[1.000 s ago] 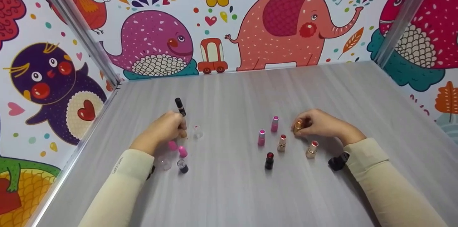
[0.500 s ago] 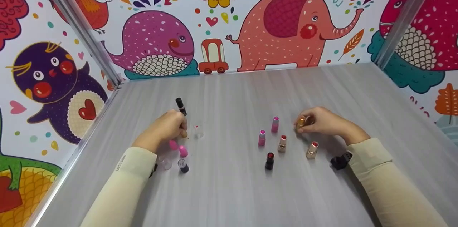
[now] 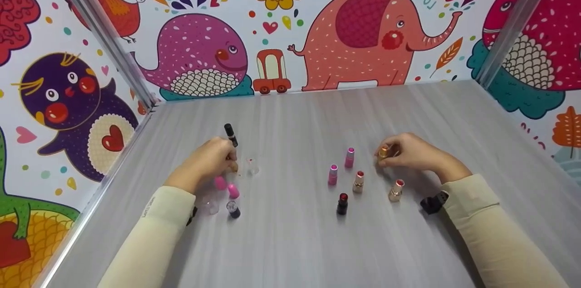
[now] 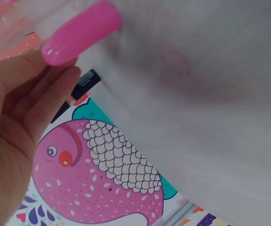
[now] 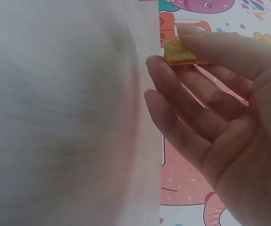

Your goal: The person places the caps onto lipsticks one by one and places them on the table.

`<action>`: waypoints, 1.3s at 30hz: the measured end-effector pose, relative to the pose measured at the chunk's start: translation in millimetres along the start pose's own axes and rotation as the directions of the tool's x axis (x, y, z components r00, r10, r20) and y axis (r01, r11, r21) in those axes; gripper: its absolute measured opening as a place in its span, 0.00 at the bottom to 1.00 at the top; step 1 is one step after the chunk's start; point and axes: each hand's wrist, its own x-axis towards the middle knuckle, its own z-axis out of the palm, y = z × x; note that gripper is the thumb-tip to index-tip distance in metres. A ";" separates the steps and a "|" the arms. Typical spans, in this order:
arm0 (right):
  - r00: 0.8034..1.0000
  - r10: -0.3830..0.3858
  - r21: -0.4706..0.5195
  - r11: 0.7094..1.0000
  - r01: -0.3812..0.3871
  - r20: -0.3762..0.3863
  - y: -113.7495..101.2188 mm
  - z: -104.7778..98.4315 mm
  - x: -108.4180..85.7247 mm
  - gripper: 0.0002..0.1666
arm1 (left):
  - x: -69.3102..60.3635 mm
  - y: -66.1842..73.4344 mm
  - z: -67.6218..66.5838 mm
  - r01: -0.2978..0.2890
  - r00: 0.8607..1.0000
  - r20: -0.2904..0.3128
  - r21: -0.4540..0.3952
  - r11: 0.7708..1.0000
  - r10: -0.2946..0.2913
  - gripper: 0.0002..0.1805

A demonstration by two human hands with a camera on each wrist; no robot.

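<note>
My right hand (image 3: 411,152) pinches a gold lipstick tube (image 3: 383,153) between thumb and fingers; its gold end (image 5: 180,52) shows in the right wrist view. My left hand (image 3: 211,161) is low at the table on the left, fingers bent and thumb close to them. A small tan bit shows at its fingertips; whether that is a held thing is unclear, and a pink cap (image 4: 83,33) hides the tips in the left wrist view. Just beyond this hand is a black tube (image 3: 230,134) with a pale band. A clear cap (image 3: 253,167) stands to its right.
Several uncapped lipsticks stand left and front of the right hand: pink ones (image 3: 333,174), gold ones (image 3: 395,191) and a black one (image 3: 342,204). Nearer than the left hand are another pink cap (image 3: 220,183), a clear cap (image 3: 210,206) and a dark, clear-topped piece (image 3: 233,209). Printed walls (image 3: 268,68) bound the table.
My right hand has shifted slightly right and away from me with the gold lipstick tube. The left hand stays nearly in place, and the view drifts slightly.
</note>
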 end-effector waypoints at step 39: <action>0.997 -0.039 -0.018 0.999 0.038 -0.070 -2.5 -7.2 -1.6 0.12 | -37.0 19.6 -8.3 -0.114 0.853 -0.513 -0.365 0.924 -0.098 0.08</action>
